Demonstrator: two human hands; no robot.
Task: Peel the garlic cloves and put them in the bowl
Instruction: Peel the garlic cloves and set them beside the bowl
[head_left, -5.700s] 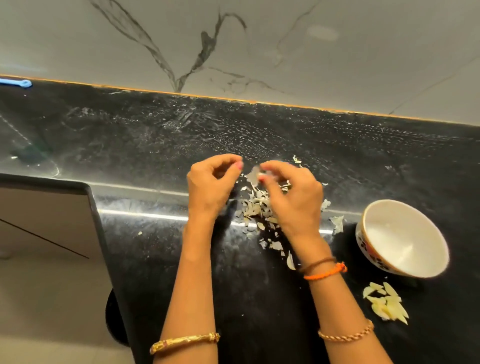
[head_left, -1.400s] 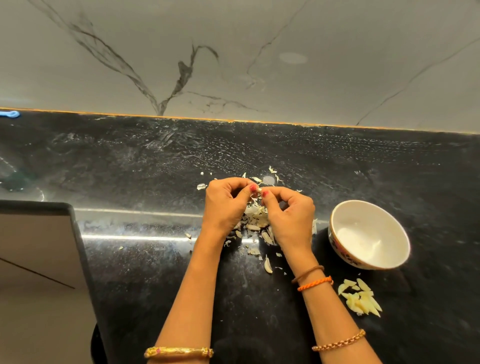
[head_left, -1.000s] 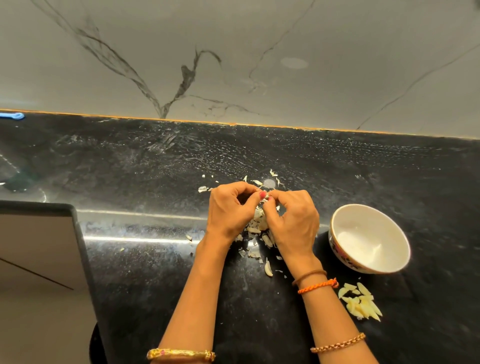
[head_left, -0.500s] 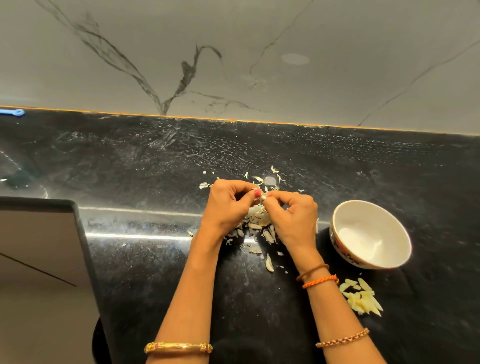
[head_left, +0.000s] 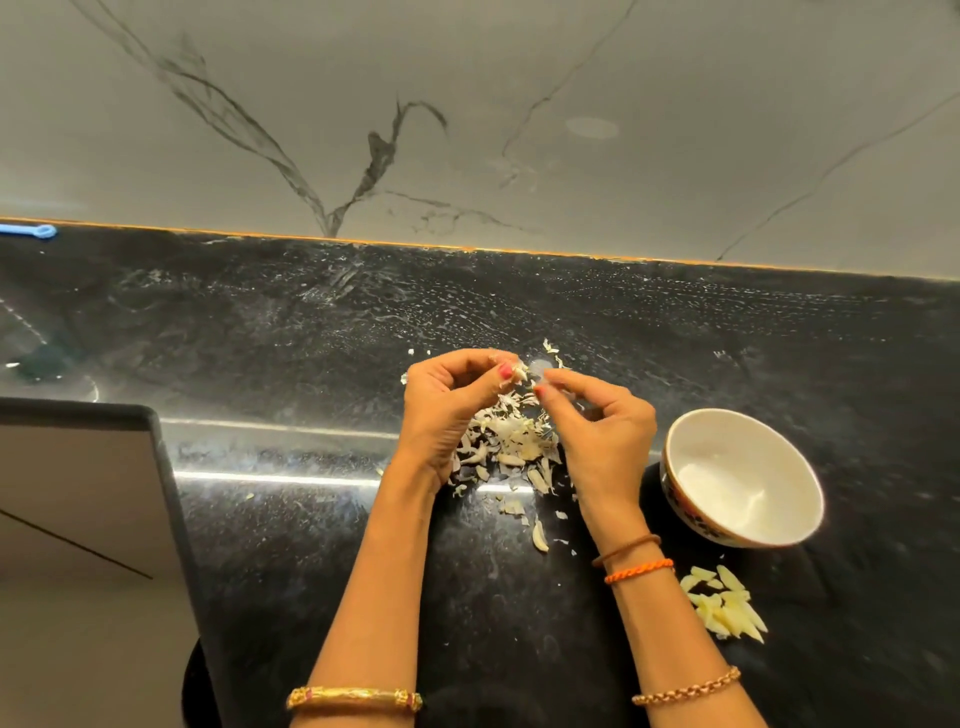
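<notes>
Hands (head_left: 524, 415) now apart, fingers curled.

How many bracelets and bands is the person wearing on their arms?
4. A gold metal bangle on the left forearm; a brown thread, an orange braided band and a gold chain bracelet on the right.

Warm, rather dim indoor light falls from above; the black counter (head_left: 727, 338) shines, with a bright streak of glare (head_left: 280, 478) running left of the hands and a fainter one above it; the bowl (head_left: 743, 478) glows pale inside and throws a soft shadow toward the hands; the wall (head_left: 675, 78) behind the counter is evenly lit and grey; the fingertips (head_left: 545, 382) are slightly blurred; the counter's back edge bows, a wide-lens bend; the corners darken.
</notes>
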